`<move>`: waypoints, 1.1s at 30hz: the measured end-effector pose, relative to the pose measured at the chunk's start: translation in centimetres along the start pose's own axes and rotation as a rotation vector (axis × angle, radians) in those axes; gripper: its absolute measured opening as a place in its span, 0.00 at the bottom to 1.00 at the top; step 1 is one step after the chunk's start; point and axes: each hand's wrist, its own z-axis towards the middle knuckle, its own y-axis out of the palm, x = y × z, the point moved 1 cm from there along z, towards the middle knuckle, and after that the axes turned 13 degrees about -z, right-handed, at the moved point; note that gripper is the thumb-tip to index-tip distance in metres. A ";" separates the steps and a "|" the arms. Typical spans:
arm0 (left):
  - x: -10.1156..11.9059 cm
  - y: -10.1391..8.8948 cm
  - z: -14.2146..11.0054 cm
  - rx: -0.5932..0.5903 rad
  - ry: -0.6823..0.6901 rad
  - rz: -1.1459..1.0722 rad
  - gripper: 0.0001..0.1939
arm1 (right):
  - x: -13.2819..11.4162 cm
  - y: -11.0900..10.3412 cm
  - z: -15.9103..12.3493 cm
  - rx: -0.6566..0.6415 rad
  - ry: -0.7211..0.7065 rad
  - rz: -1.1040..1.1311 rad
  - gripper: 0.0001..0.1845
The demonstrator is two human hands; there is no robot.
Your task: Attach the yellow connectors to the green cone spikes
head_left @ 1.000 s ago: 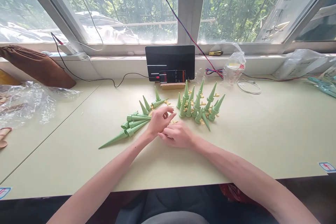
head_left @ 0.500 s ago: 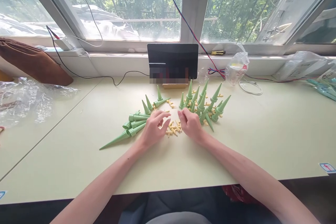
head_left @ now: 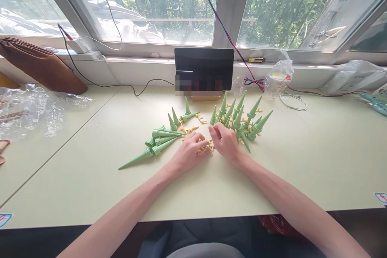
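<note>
- Far left, we have a brown fabric drawstring bag [head_left: 45, 66] and crumpled clear plastic wrap [head_left: 33, 115] on the pale green-cream tabletop [head_left: 90, 185]
- Left of centre, we log ribbed green plastic cones lying down [head_left: 165, 142], overlapping, plus a few green plastic cones standing point-up [head_left: 173, 119] just behind
- Left hand [head_left: 191, 152]: palm down, fingers curved, thumb spread from them, over a loose pile of small yellow branched plastic fittings [head_left: 208, 147]; we can't tell if it touches one
- Behind the hands, black flat tablet [head_left: 204, 64] propped on a brown cardboard stand [head_left: 207, 98]
- Right hand [head_left: 225, 140]: fingers curled and pressed together, beside the pile; we can't tell if it pinches anything
- Just beyond it, we see a dense cluster of green plastic cones with yellow fittings [head_left: 237, 120], mostly upright, some tilted
- Farther right, clear plastic bag around a white cup [head_left: 278, 82], near a coiled white cable [head_left: 293, 102]
</note>
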 end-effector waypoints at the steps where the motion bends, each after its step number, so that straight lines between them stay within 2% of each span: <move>1: -0.1 0.0 0.0 0.006 0.001 -0.004 0.04 | 0.0 0.0 0.0 0.004 0.000 0.000 0.16; 11: -1.4 -0.7 -0.1 0.009 -0.032 -0.026 0.09 | 0.9 0.7 0.0 0.026 -0.057 -0.040 0.15; 18: -2.6 -1.6 -0.1 0.025 -0.088 -0.040 0.08 | 0.4 0.5 0.0 -0.073 -0.046 -0.001 0.16; 20: -2.6 -2.1 -0.2 0.043 -0.103 -0.017 0.11 | 0.3 0.4 0.0 -0.092 -0.039 0.016 0.16; 23: -2.1 -3.0 -0.2 0.016 -0.119 0.043 0.17 | 0.2 0.4 -0.1 -0.108 -0.034 0.035 0.17; 27: -1.6 -3.7 -0.2 -0.077 -0.182 0.068 0.19 | 0.1 0.5 -0.2 -0.168 -0.035 0.098 0.18; 33: -1.9 -3.9 0.0 -0.079 -0.250 0.037 0.15 | 0.0 0.7 -0.2 -0.233 -0.057 0.114 0.17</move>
